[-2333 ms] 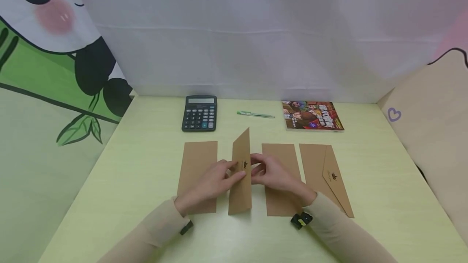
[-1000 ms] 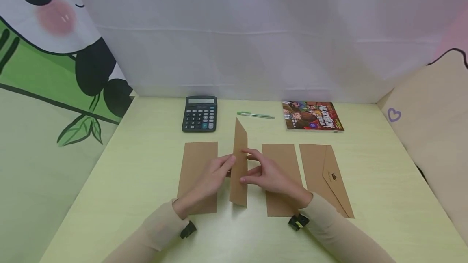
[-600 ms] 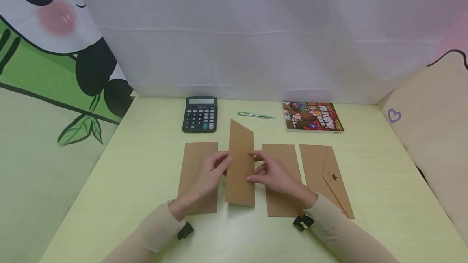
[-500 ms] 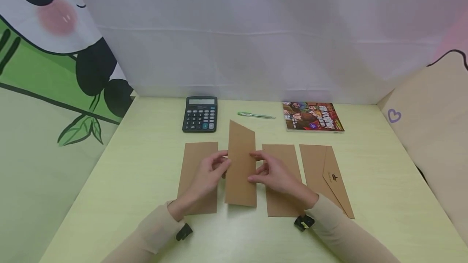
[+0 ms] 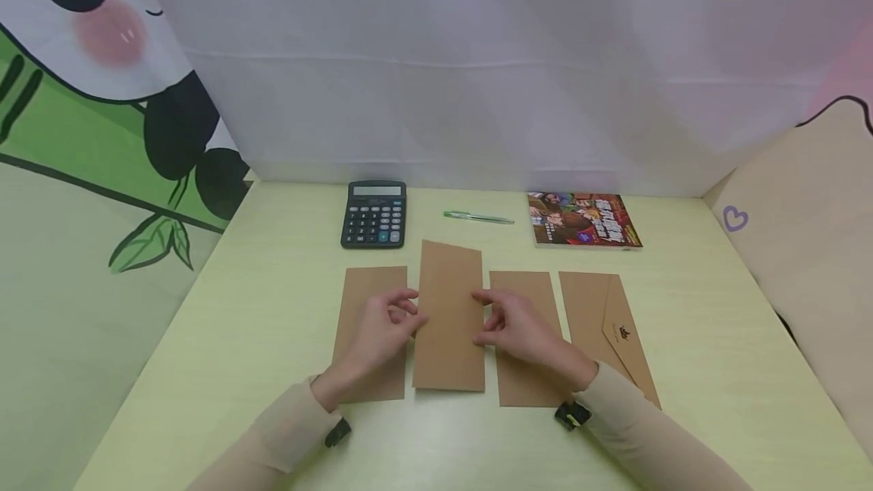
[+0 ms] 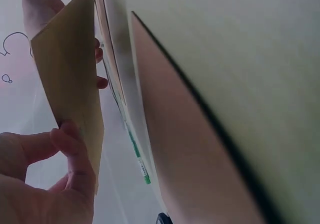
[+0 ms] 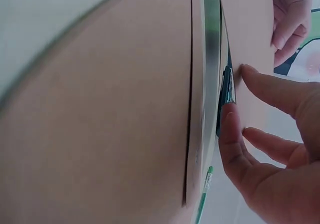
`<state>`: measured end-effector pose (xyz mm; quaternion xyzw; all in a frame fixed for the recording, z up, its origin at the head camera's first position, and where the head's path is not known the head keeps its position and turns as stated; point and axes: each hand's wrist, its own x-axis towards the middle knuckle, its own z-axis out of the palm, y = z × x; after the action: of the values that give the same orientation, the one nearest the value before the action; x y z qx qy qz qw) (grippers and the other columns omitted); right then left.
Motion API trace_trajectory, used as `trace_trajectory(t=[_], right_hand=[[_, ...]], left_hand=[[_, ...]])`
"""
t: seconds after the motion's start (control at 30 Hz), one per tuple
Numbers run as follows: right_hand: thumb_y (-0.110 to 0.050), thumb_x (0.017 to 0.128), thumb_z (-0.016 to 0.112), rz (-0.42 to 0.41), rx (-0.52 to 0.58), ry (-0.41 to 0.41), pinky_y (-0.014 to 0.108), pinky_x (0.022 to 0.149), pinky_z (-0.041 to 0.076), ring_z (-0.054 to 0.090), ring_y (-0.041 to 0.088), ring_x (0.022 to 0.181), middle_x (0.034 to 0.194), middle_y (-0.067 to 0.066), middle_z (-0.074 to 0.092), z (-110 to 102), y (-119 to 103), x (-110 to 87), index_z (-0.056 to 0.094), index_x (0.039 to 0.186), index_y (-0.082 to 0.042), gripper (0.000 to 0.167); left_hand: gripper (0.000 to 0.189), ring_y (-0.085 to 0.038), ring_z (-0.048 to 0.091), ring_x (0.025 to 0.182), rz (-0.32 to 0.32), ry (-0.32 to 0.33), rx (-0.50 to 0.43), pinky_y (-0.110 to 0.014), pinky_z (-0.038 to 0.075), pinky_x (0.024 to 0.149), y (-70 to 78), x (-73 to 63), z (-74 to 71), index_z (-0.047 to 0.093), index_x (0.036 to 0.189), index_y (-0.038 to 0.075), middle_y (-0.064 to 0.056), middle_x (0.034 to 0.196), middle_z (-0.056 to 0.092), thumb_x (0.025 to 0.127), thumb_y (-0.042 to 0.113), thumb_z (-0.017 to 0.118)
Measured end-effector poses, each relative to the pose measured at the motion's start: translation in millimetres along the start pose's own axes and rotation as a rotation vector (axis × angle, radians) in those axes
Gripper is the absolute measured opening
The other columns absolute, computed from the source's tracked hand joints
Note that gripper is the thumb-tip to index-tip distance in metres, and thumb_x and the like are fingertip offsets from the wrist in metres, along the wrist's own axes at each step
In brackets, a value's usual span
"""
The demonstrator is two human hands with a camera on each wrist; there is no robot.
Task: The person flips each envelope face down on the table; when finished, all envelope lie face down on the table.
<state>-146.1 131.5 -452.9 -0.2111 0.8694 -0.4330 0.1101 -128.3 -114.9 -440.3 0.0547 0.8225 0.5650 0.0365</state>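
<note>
A brown paper envelope (image 5: 449,324) is held slightly above the table, plain face up, its far edge a little raised. My left hand (image 5: 382,332) pinches its left edge, thumb on top. On the opposite edge my right hand (image 5: 521,332) pinches with thumb and fingers. In the left wrist view the envelope (image 6: 70,78) is seen clear of the tabletop. Flat on the table lie a plain envelope (image 5: 368,286) under my left hand, another plain envelope (image 5: 528,294) under my right, and at far right an envelope (image 5: 583,301) showing its flap with a crown print.
Along the back of the table (image 5: 286,309) stand a black calculator (image 5: 373,214), a green pen (image 5: 477,217) and a colourful book (image 5: 583,220). A white cloth (image 5: 436,82) hangs behind them, with printed panels at both sides.
The held envelope has turned from nearly edge-on, its crown print showing earlier, to plain face up, and has come down flatter. My hands have spread apart slightly; the other envelopes stayed put.
</note>
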Motion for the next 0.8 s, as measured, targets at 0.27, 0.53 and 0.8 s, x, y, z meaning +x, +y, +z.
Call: trace_trajectory(t=[0.27, 0.53, 0.8], right_hand=[[-0.011, 0.071, 0.085, 0.025, -0.099, 0.002, 0.03, 0.06, 0.044, 0.054, 0.009, 0.061, 0.067, -0.008, 0.058, 0.7, -3.1, 1.7, 0.057, 0.129, -0.001, 0.065], [-0.016, 0.071, 0.086, 0.047, -0.155, 0.008, 0.031, 0.063, 0.043, 0.053, 0.009, 0.06, 0.062, -0.01, 0.057, 3.1, 0.9, 3.8, 0.06, 0.126, -0.003, 0.063], [-0.016, 0.072, 0.084, 0.078, -0.171, -0.034, 0.029, 0.056, 0.042, 0.053, 0.009, 0.055, 0.058, -0.01, 0.058, 4.2, -0.8, 4.3, 0.059, 0.125, 0.004, 0.062]], left_hand=[[0.04, -0.015, 0.062, 0.063, -0.023, -0.031, 0.111, -0.03, 0.051, 0.053, -6.1, -0.6, -0.4, 0.063, 0.115, -0.005, -0.003, 0.08, 0.063, 0.077, 0.002, 0.076], [0.042, -0.015, 0.062, 0.068, -0.059, -0.083, 0.176, -0.027, 0.052, 0.058, -6.7, 0.4, -0.3, 0.061, 0.116, -0.007, -0.003, 0.081, 0.062, 0.076, -0.003, 0.074], [0.046, -0.016, 0.057, 0.068, -0.092, -0.159, 0.286, -0.027, 0.049, 0.057, -9.4, 1.1, 1.0, 0.061, 0.116, -0.009, -0.003, 0.08, 0.059, 0.073, -0.003, 0.076]])
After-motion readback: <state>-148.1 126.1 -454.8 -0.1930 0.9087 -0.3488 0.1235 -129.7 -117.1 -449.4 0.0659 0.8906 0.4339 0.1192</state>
